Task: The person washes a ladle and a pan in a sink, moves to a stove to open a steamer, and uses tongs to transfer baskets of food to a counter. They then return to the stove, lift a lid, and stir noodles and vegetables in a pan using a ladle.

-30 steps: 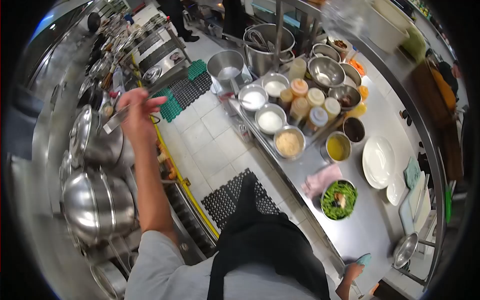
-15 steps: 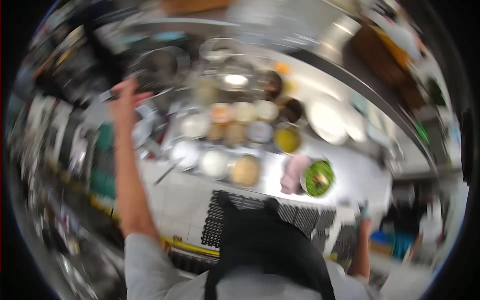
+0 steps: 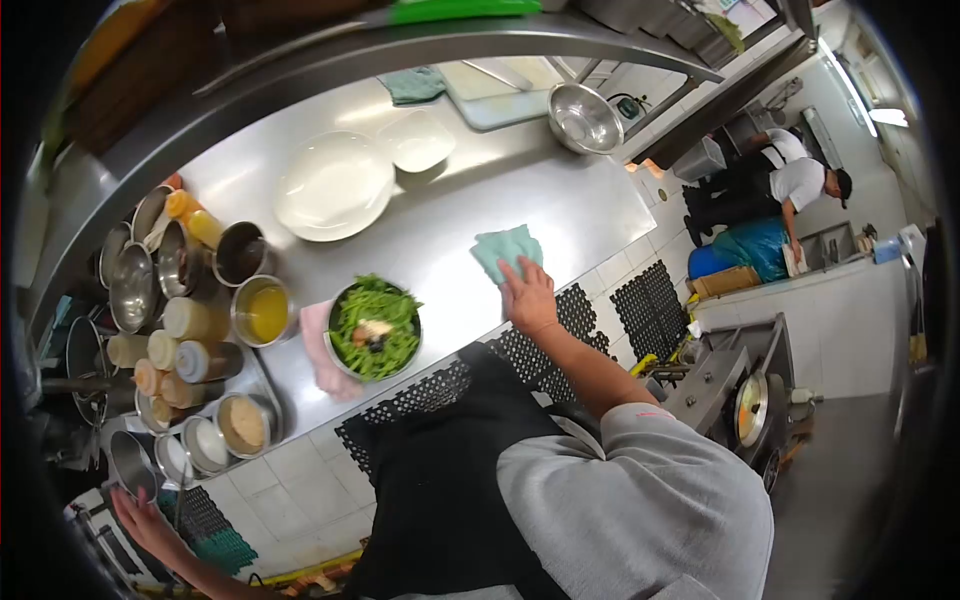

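Head view: right of the frame's centre, the right hand lies over a green cloth on the steel counter, fingers extended and slightly spread, their tips on the fabric. At lower left, the left hand is just beside a metal pot, its fingers extended; whether they grip anything cannot be told. A bowl of green leaves (with something pale and something dark on top) sits left of centre, touching a pink cloth. Above it in the frame are a large white plate and, beside that, a smaller white dish. Squeeze bottles and metal containers crowd the left side. An empty steel bowl is at upper right of the counter, near a cutting board.
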Motion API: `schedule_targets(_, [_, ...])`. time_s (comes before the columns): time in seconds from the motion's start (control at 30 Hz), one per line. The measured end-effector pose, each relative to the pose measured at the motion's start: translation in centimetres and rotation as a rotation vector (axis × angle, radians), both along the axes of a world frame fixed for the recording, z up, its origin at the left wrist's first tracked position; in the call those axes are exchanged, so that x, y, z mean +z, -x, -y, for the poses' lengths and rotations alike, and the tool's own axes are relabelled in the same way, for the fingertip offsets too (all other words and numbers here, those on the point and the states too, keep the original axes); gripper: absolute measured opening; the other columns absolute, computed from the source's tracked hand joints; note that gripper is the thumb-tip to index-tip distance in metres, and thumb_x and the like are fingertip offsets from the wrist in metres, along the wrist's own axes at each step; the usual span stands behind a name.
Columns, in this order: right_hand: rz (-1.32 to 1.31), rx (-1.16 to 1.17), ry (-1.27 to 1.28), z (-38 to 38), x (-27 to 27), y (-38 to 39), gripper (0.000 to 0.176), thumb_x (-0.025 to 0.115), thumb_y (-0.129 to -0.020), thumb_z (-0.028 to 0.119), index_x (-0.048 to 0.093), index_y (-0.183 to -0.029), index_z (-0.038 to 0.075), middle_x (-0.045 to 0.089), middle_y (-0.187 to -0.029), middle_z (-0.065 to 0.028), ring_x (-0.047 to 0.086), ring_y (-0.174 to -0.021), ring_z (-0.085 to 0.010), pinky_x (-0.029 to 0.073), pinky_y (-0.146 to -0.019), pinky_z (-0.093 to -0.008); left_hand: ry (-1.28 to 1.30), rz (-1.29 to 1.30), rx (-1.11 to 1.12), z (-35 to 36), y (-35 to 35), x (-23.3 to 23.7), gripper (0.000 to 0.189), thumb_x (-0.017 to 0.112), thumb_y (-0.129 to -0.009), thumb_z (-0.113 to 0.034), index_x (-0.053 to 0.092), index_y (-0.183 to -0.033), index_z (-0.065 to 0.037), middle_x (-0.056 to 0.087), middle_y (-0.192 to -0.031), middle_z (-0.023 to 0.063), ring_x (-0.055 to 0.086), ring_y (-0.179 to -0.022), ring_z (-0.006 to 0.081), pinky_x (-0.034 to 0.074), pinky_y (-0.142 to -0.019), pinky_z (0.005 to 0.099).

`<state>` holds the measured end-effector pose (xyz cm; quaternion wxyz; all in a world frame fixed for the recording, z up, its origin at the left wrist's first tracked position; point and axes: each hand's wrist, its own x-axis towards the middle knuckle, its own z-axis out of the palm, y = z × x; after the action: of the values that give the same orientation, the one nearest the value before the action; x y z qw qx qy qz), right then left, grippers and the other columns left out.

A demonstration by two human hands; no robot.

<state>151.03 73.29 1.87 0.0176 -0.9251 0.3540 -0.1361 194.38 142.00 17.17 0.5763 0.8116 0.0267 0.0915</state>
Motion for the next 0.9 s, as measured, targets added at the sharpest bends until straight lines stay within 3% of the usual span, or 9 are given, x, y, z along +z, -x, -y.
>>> schedule_targets(0.17, [-0.162,-0.360,0.371,20.3,-5.3,13.3,0.048,0.054,-0.095,0.024,0.056,-0.140,0.006,0.057,-0.130,-0.0325,0.057,-0.114,-0.0449,0.046,-0.095,-0.0559,-0.056,-0.424,0.032,10.1,21.6,-0.9,0.056,0.055,-0.102,-0.046,0.055,-0.143,-0.007,0.063,-0.132,0.0044,0.064,-0.099,0.0175,0.045,-0.080,0.0279])
schedule_targets(0.23, [-0.708,-0.395,-0.197,31.5,-4.3,18.2,0.045,0.057,-0.091,0.025,0.063,-0.129,0.001,0.058,-0.130,-0.0317,0.057,-0.118,-0.0448,0.045,-0.101,-0.0545,0.074,-0.608,-0.224,18.8,31.0,-0.5,0.054,0.058,-0.101,-0.037,0.052,-0.145,-0.008,0.061,-0.136,0.0053,0.067,-0.105,0.0196,0.050,-0.085,0.0333])
schedule_targets(0.3, [-0.485,-0.023,0.511,42.3,-12.0,25.1,0.039,0.057,-0.091,0.028,0.065,-0.116,-0.002,0.065,-0.122,-0.0222,0.058,-0.118,-0.0426,0.043,-0.099,-0.0555,0.193,-0.910,-0.306,22.8,38.0,-4.5,0.052,0.062,-0.100,-0.036,0.054,-0.143,-0.008,0.062,-0.136,0.0056,0.066,-0.110,0.0187,0.051,-0.087,0.0360])
schedule_targets(0.37, [-0.384,0.027,-0.120,47.1,-8.6,22.1,0.056,0.058,-0.094,0.043,0.065,-0.119,-0.007,0.069,-0.113,-0.0300,0.066,-0.105,-0.0459,0.051,-0.088,-0.0552,-0.098,-1.180,-0.521,29.7,42.5,-1.9,0.057,0.062,-0.100,-0.045,0.056,-0.144,-0.010,0.063,-0.136,0.0072,0.059,-0.123,0.0192,0.049,-0.099,0.0401])
schedule_targets(0.4, [-0.561,-0.028,-0.292,39.1,2.7,14.0,0.065,0.062,-0.090,0.059,0.071,-0.106,-0.004,0.071,-0.100,-0.0279,0.068,-0.097,-0.0432,0.053,-0.085,-0.0534,-0.036,-1.140,-0.618,32.0,44.8,-2.2,0.056,0.062,-0.101,-0.043,0.055,-0.145,-0.009,0.060,-0.140,0.0102,0.054,-0.130,0.0233,0.047,-0.105,0.0372])
schedule_targets(0.5, [-0.945,0.757,-0.114,43.3,-1.8,4.8,0.064,0.059,-0.097,0.053,0.074,-0.100,-0.010,0.073,-0.084,-0.0256,0.072,-0.078,-0.0376,0.056,-0.073,-0.0469,0.050,-0.999,-0.549,35.0,51.8,-5.4,0.052,0.057,-0.102,-0.046,0.063,-0.136,-0.006,0.059,-0.141,0.0159,0.053,-0.132,0.0277,0.041,-0.112,0.0391])
schedule_targets(0.57, [-0.757,0.509,-1.010,21.5,11.4,-3.6,0.055,0.059,-0.101,0.043,0.075,-0.092,-0.008,0.074,-0.079,-0.0166,0.072,-0.073,-0.0238,0.056,-0.071,-0.0379,-0.012,-0.805,-0.468,36.9,55.5,-5.1,0.050,0.059,-0.100,-0.047,0.070,-0.124,-0.004,0.060,-0.139,0.0198,0.054,-0.131,0.0329,0.042,-0.110,0.0408])
schedule_targets(0.63, [-0.952,0.957,-1.295,9.6,13.8,-8.1,0.045,0.059,-0.103,0.037,0.076,-0.094,-0.004,0.073,-0.077,-0.0088,0.069,-0.074,-0.0149,0.055,-0.074,-0.0328,0.045,-0.769,-0.296,38.8,58.9,-3.7,0.051,0.060,-0.099,-0.048,0.073,-0.118,-0.003,0.061,-0.136,0.0220,0.054,-0.131,0.0352,0.042,-0.109,0.0409])
schedule_targets(0.9, [-0.911,2.264,-0.299,-15.6,14.8,-3.5,0.037,0.068,-0.095,0.024,0.068,-0.120,-0.003,0.070,-0.100,-0.0166,0.065,-0.089,-0.0198,0.051,-0.080,-0.0329,0.294,-0.840,0.377,49.5,76.6,-3.5,0.049,0.061,-0.097,-0.047,0.074,-0.092,-0.001,0.071,-0.099,0.0158,0.067,-0.092,0.0319,0.051,-0.080,0.0397])
